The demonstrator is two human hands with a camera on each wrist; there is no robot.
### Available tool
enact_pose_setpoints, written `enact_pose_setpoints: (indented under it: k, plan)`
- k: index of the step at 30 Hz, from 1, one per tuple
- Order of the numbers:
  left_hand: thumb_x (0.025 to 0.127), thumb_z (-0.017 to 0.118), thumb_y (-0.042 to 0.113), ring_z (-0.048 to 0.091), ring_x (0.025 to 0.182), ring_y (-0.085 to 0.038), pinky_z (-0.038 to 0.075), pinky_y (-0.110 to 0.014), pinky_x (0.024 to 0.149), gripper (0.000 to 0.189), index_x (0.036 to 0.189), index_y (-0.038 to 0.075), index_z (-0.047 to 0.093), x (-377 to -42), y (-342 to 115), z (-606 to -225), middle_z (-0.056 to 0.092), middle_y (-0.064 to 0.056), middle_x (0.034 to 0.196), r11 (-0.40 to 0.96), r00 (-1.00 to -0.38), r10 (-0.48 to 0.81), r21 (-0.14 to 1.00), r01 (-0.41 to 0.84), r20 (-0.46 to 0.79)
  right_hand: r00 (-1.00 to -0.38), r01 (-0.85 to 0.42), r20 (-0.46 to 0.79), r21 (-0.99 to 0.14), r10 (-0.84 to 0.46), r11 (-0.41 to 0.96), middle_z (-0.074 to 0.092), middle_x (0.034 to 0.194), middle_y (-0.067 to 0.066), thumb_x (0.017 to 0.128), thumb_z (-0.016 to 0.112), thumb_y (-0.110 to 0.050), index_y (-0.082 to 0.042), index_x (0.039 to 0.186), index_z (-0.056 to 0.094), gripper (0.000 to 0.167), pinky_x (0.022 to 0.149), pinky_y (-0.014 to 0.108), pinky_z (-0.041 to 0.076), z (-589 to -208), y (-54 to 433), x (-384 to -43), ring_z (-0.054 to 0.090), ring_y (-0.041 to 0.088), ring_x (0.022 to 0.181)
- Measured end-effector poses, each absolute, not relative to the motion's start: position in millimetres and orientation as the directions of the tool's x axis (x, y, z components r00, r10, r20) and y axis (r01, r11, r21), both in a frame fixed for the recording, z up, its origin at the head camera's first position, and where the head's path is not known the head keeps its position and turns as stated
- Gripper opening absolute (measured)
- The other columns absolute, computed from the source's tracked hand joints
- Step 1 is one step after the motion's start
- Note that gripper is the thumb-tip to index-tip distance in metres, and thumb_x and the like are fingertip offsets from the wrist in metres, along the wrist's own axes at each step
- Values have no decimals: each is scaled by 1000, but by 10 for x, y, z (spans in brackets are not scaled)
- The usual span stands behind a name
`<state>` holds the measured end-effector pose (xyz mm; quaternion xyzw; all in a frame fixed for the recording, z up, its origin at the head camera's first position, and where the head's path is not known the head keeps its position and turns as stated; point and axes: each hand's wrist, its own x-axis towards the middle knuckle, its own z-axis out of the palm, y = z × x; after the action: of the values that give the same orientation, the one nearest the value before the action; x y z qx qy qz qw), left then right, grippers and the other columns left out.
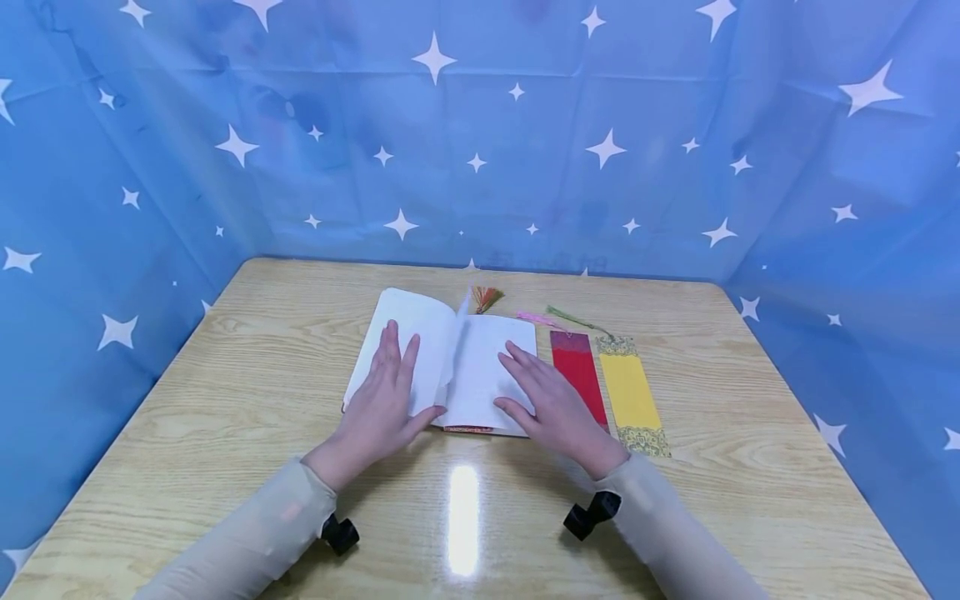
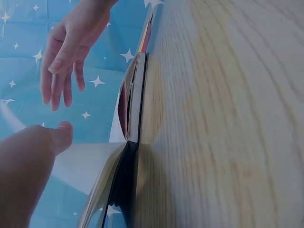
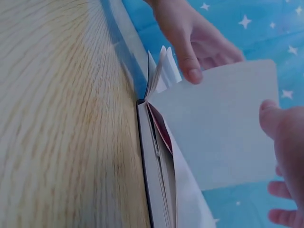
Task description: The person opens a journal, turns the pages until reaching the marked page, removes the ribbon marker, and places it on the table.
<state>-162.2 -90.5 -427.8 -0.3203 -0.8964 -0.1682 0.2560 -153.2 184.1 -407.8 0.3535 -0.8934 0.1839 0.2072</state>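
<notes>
Here's the open notebook [image 1: 491, 367], right under both sets of fingers, one page [image 1: 456, 346] standing up between them! The left hand [image 1: 382, 392] spreads its fingers long and loose over the left side, thumb out toward the spine, gripping nothing; the right hand [image 1: 551, 408] holds its fingers straight above the right side, nothing in their grasp either. Whether the left thumb touches paper, I can't tell.

Good technique here, I'd judge: guide that page by its free edge with flat fingers, then smooth outward from the spine, minding the red strip [image 1: 468, 429] poking out between the thumbs and the orange tassel [image 1: 487, 298] beyond the fingertips.

Tight on the right: the red bookmark [image 1: 577, 367] lies just outside the right fingers, yellow bookmark [image 1: 632, 392] farther out. More room left of the left fingers, where the table [image 1: 225, 417] stretches wide!
</notes>
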Motion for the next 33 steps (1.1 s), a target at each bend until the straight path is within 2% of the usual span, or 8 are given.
enact_pose_setpoints:
  k: [5, 7, 9, 14, 18, 22, 25, 33]
  plan:
    - [77, 73, 30, -7, 134, -49, 10, -55, 108, 111, 144, -6, -8, -1694, -899, -4309, -29, -27, 144, 665, -487, 467, 69, 743, 738, -679, -700, 477, -193, -558, 687, 40, 142, 16, 83, 70, -28, -5, 139, 42, 67, 101, 47, 35, -4099, 1868, -1526, 40, 28, 129]
    - [72, 76, 26, -12, 134, -48, 10, -57, 107, 117, 144, -6, -10, -1710, -902, -4314, -33, -24, 143, 673, -455, 458, 36, 739, 764, -686, -697, 467, -200, -558, 689, 42, 141, 16, 83, 70, -28, -4, 138, 43, 65, 101, 48, 34, -4109, 1880, -1523, 40, 27, 129]
    - [69, 79, 26, -16, 134, -45, 10, -58, 107, 120, 144, -6, -9, -1712, -911, -4314, -35, -22, 143, 705, -450, 455, -2, 709, 769, -692, -692, 456, -200, -559, 693, 42, 140, 16, 83, 70, -27, -4, 137, 45, 64, 101, 48, 34, -4118, 1888, -1522, 40, 27, 128]
    - [67, 81, 32, -14, 134, -46, 9, -60, 105, 115, 145, -7, 6, -1688, -956, -4319, -33, -26, 142, 788, -504, 467, -83, 610, 727, -705, -680, 428, -183, -566, 709, 45, 138, 16, 83, 69, -28, -2, 134, 48, 60, 100, 49, 36, -4140, 1907, -1519, 43, 29, 125]
    - [71, 77, 39, -10, 133, -50, 9, -62, 104, 108, 145, -6, 11, -1660, -987, -4320, -26, -31, 144, 825, -604, 485, -103, 556, 633, -721, -669, 398, -184, -568, 720, 46, 136, 17, 86, 67, -29, -1, 133, 49, 57, 99, 49, 36, -4153, 1922, -1513, 45, 31, 123]
    - [78, 70, 42, -3, 134, -52, 11, -61, 105, 98, 147, 0, 14, -1638, -1012, -4326, -12, -35, 146, 836, -697, 498, -73, 544, 516, -764, -629, 337, -196, -550, 752, 46, 137, 17, 89, 62, -35, -2, 134, 49, 57, 101, 48, 35, -4174, 1944, -1505, 45, 31, 124]
    - [85, 63, 43, 0, 134, -51, 11, -59, 106, 85, 149, 8, 18, -1642, -1028, -4345, -6, -33, 148, 842, -752, 500, -39, 537, 429, -801, -588, 280, -204, -529, 783, 45, 138, 16, 89, 61, -38, -3, 135, 48, 59, 102, 48, 33, -4197, 1965, -1499, 43, 31, 126]
    - [97, 44, 40, 5, 136, -45, 12, -57, 107, 58, 148, 19, 27, -1650, -1059, -4395, 13, -22, 151, 846, -828, 508, 46, 532, 236, -849, -527, 167, -206, -501, 824, 39, 143, 15, 89, 56, -47, -4, 138, 44, 66, 104, 49, 30, -4233, 2007, -1486, 37, 33, 130]
